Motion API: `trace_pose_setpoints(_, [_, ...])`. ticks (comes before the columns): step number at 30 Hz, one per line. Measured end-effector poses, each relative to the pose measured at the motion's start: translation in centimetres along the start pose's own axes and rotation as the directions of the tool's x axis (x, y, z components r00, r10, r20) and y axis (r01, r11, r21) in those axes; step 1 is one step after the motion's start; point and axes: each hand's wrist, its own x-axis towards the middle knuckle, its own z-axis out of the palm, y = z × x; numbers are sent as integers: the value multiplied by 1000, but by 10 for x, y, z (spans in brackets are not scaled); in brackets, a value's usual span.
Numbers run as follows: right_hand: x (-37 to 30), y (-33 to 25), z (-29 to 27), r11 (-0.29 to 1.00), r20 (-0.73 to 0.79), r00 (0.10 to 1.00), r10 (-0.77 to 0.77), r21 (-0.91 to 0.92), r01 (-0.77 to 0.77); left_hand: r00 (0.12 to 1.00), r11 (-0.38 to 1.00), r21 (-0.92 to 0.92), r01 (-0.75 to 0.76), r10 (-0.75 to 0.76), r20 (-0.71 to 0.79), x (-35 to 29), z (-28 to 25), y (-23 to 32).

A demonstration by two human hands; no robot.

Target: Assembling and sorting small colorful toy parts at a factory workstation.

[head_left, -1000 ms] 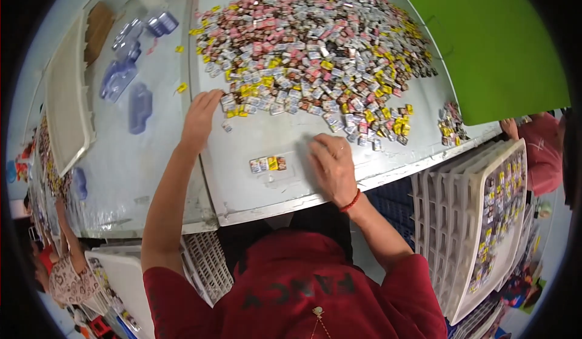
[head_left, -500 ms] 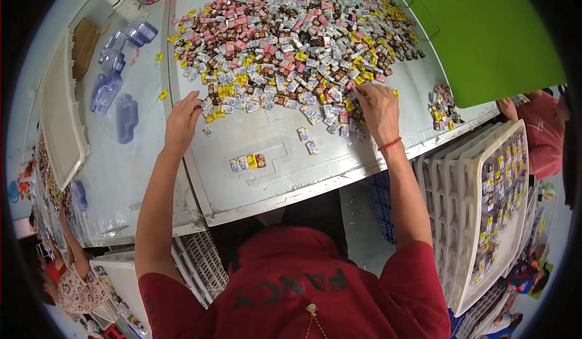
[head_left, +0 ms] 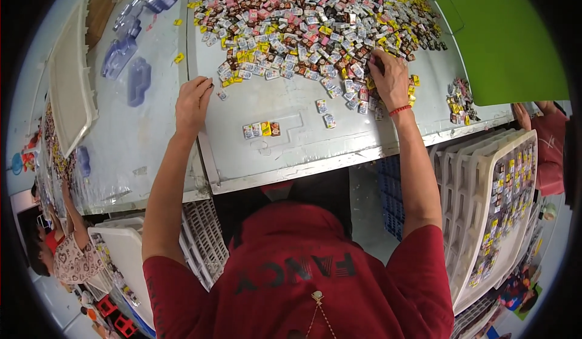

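A large pile of small box-shaped pieces (head_left: 291, 42) in white, brown, pink and yellow covers the far part of the table. My left hand (head_left: 194, 106) hovers left of the pile's near edge, thumb and fingers pinched together; a dark speck shows at the tips, too small to name. My right hand (head_left: 393, 84) reaches into the pile's near right edge with fingers curled closed; what lies between them is hidden. Nearer me lies a clear plastic tray (head_left: 294, 139) with a short row of pieces (head_left: 262, 130) in its left part. Two loose white pieces (head_left: 325, 113) lie right of it.
Clear bluish plastic trays (head_left: 138, 81) lie on the left table beside a white rack tray (head_left: 68, 78). A green board (head_left: 509, 42) stands at the right. Stacked white trays (head_left: 479, 212) hold filled rows below the table's right edge. Other people work at both sides.
The view has shifted, so the table appears further up and right. My left hand has moved away from the pile's edge toward me. My right hand stays at the pile, its fingers curled.
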Motion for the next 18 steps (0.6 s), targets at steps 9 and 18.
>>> trace_pose_setpoints(9, [-51, -97, -38, 825, 274, 960, 59, 528, -201, 994, 996, -49, 80, -83, -70, -30, -8, 13])
trace_pose_setpoints(18, [-71, -149, -5, 557, 496, 848, 189, 657, -508, 1000, 932, -362, 13, -15, -2, -37, -12, 115])
